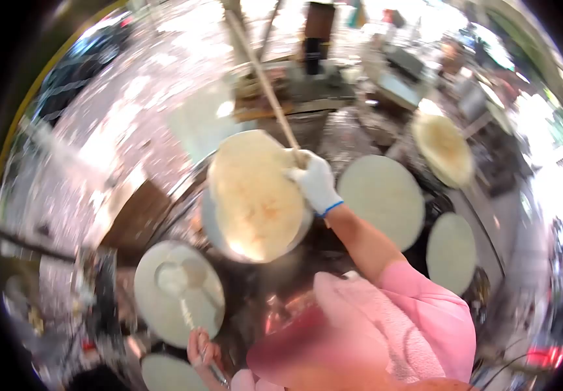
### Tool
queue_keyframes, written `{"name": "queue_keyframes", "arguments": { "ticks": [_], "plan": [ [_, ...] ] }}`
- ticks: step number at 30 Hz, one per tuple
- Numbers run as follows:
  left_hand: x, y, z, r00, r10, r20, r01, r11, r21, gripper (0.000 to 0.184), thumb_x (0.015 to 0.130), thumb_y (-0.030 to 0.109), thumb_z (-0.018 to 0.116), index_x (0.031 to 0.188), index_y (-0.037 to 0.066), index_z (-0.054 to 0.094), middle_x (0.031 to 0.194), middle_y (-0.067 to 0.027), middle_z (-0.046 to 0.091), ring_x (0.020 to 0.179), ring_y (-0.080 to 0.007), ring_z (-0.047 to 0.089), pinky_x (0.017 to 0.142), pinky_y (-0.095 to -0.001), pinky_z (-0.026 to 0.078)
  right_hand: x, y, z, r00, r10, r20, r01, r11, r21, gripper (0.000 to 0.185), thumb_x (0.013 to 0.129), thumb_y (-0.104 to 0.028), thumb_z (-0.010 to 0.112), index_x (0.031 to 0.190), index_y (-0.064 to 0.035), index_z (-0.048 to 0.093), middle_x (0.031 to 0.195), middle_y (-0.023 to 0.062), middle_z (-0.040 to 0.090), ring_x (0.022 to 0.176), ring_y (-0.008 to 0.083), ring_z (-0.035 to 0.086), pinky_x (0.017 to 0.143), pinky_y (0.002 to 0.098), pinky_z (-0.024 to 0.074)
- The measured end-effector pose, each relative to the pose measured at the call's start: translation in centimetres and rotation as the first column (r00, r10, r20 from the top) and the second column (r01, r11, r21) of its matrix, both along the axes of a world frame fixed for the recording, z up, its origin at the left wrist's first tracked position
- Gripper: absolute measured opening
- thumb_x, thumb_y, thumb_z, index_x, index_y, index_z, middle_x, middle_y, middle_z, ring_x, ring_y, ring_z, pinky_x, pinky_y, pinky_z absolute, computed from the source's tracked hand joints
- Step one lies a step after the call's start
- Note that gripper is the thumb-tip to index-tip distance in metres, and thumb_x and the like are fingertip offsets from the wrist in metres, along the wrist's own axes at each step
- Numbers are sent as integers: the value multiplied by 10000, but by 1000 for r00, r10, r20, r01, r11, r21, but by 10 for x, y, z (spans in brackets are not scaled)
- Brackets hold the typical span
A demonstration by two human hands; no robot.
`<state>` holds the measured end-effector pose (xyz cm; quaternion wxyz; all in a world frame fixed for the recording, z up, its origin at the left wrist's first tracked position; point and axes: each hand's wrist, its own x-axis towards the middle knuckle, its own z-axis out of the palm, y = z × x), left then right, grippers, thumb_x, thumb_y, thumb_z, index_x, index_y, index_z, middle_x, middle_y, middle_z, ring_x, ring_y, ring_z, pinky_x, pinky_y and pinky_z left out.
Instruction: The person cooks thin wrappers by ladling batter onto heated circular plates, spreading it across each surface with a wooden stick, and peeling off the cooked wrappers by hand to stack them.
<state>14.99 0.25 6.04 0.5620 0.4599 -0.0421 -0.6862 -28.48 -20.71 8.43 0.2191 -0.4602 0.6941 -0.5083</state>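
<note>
My right hand [314, 181], in a white glove with a blue cuff, is closed on a long thin wooden stick [265, 81] at the right edge of a large browned flatbread [255, 199]. The flatbread lies over a round pale plate, whose rim shows below it. My bare left hand [204, 348], at the lower left, is wrapped round the handle of a ladle [187, 313]. The ladle's round head rests on a pale round sheet of batter [157, 296], inside a ring mark.
More pale rounds sit at the right [382, 202], far right [452, 253] and bottom left [170, 375]. A browned flatbread [443, 150] is at the upper right. A cardboard piece [139, 221] stands at the left, and a dark pipe [317, 39] at the back.
</note>
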Motion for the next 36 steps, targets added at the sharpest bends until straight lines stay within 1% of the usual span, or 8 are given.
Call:
{"name": "queue_keyframes", "arguments": {
  "ticks": [6,9,11,16,21,25,31,36],
  "plan": [
    [6,-53,-10,953,-253,-168,254,967,-19,322,1076,272,339,1067,-14,486,644,27,441,327,-54,326,313,-236,242,-169,63,58,975,68,213,-102,983,151,393,727,-151,733,1091,-10,684,850,13,672,707,110,603,565,284,492],
    [-20,-55,0,945,-258,-202,262,965,-5,323,1071,277,358,1064,-20,484,652,24,443,331,-58,334,322,-229,245,-263,114,116,980,-60,-192,103,969,223,429,735,-153,710,1144,-27,675,890,46,706,753,140,644,665,296,525],
    [-39,-52,4,933,-274,-232,278,960,-15,322,1071,277,355,1064,-19,483,658,25,445,334,-56,338,326,-227,247,-320,136,172,711,6,-703,168,970,178,394,772,-137,654,1161,-76,673,970,112,727,838,222,689,748,349,536],
    [-105,-28,-5,921,-318,-225,309,948,-75,339,1075,288,336,1086,-19,481,660,26,433,333,-57,343,344,-234,246,-359,150,249,361,-3,-933,438,883,167,282,857,-125,549,1114,-154,661,1017,157,695,926,332,672,804,416,530],
    [-178,33,6,947,-194,-254,170,979,-115,361,1083,312,295,1121,-11,450,649,24,412,366,-65,358,359,-246,270,-504,137,94,88,48,-995,207,976,65,328,844,-126,546,1157,-171,634,955,105,664,808,329,658,704,459,529],
    [-189,88,0,970,-154,-187,159,987,14,402,1086,311,253,1192,-25,445,738,-17,516,366,-85,348,348,-238,255,-547,164,-31,37,42,-998,377,925,53,366,842,-105,532,1191,-193,602,830,76,627,692,258,654,629,418,529],
    [-233,157,17,998,58,35,-58,998,10,334,1032,145,338,1281,-61,422,930,-125,580,398,-61,372,359,-213,288,-568,206,-119,222,113,-968,393,898,195,325,818,-113,563,1140,-143,598,818,88,633,709,261,676,614,407,539],
    [-246,260,7,911,365,195,-322,921,-220,382,986,6,409,1355,-92,403,1091,-214,633,424,-41,393,368,-192,316,-539,234,-112,459,-55,-887,231,971,60,357,775,-140,616,1118,-50,648,1062,193,660,998,376,617,864,453,508]
  ]
}}
